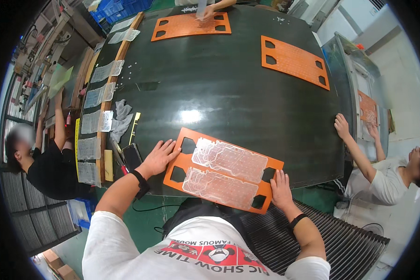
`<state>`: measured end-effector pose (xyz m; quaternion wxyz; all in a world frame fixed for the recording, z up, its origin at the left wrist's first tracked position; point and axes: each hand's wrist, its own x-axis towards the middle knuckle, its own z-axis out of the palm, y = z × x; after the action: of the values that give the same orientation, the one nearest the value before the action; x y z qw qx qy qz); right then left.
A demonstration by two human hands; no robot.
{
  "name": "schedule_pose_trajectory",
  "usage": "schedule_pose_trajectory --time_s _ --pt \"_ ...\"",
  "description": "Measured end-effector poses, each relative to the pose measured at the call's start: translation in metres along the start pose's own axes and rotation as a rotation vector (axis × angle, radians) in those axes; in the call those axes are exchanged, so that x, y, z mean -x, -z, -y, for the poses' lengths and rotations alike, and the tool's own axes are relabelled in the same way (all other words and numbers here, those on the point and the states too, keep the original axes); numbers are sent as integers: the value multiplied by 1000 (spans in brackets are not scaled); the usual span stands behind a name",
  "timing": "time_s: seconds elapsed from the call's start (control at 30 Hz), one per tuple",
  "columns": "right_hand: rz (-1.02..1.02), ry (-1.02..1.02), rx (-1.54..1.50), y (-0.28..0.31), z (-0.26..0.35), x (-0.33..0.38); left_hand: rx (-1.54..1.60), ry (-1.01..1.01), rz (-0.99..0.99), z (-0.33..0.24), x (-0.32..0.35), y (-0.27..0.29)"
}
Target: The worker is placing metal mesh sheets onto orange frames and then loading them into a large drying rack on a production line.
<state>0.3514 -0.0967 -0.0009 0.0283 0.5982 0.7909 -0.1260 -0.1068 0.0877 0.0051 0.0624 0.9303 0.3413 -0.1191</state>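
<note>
An orange board [229,206] with cut-out corner openings lies tilted at the table's near edge, partly over it. Two clear sheets with silvery printed circuit lines rest on it, a far circuit sheet [231,159] and a near circuit sheet [221,188]. My left hand [158,157] grips the board's left end, fingers along its rim. At the right end, my right hand [281,187] holds the edge with its fingers over the top; the undersides of both grips are hidden.
The dark table [196,84] bears another orange board [294,63] at right and a far orange board [191,25] under a co-worker's hand [207,13]. Clear sheets [94,122] line a wooden strip at left, beside a grey cloth [121,120] and black phone-like object [132,156]. People work on both sides.
</note>
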Motion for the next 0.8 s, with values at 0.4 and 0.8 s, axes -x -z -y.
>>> schedule_pose_trajectory --time_s 0.4,0.8 --pt "-242 14 -535 38 -41 2 753 -24 -167 12 -2 40" --pt "-342 -825 -449 -27 -5 -46 624 825 -222 -37 -34 -23"
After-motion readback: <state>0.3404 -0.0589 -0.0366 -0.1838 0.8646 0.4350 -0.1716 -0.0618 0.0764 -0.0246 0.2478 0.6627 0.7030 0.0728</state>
